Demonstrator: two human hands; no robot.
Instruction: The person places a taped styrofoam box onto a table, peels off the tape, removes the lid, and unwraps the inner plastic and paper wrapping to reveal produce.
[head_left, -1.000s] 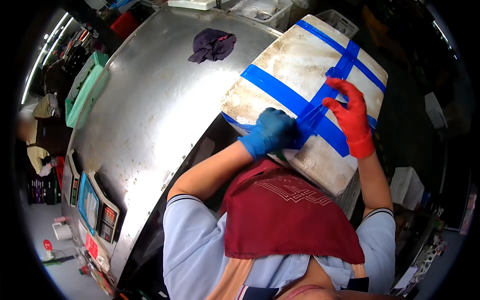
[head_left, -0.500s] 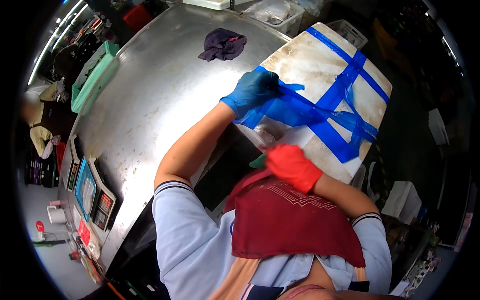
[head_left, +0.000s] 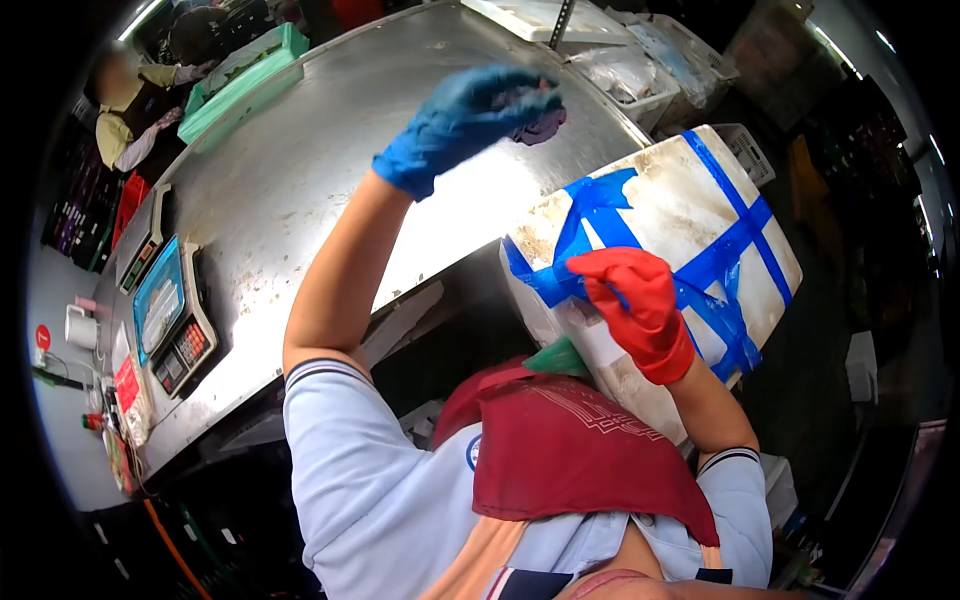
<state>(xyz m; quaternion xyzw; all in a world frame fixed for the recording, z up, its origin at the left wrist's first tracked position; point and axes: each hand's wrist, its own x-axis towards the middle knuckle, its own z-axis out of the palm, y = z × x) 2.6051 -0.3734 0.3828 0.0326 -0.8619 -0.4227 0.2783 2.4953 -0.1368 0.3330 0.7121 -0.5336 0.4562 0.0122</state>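
Observation:
My left hand [head_left: 465, 120], in a blue glove, is raised over the metal table with its fingers stretched forward and apart, slightly blurred. Just beyond the fingertips lies a crumpled dark purple cloth [head_left: 541, 127], partly hidden by the hand. My right hand [head_left: 640, 305], in a red glove, is over the near side of a stained white foam box [head_left: 665, 190]. Its fingers are curled in, and what they hold, if anything, is hidden. Blue tape [head_left: 725, 240] crosses the box lid in strips, with loose, wrinkled ends near my right hand.
The metal table [head_left: 330, 150] extends to the left, with a weighing scale [head_left: 185, 345] along its edge. A green tray [head_left: 245, 85] and a person [head_left: 135, 115] are at the far left. A white crate of plastic bags [head_left: 625, 80] stands behind the box.
My left hand has let go of the blue tape and moved up and away toward the cloth. My right hand has risen from the box's near side to above the lid.

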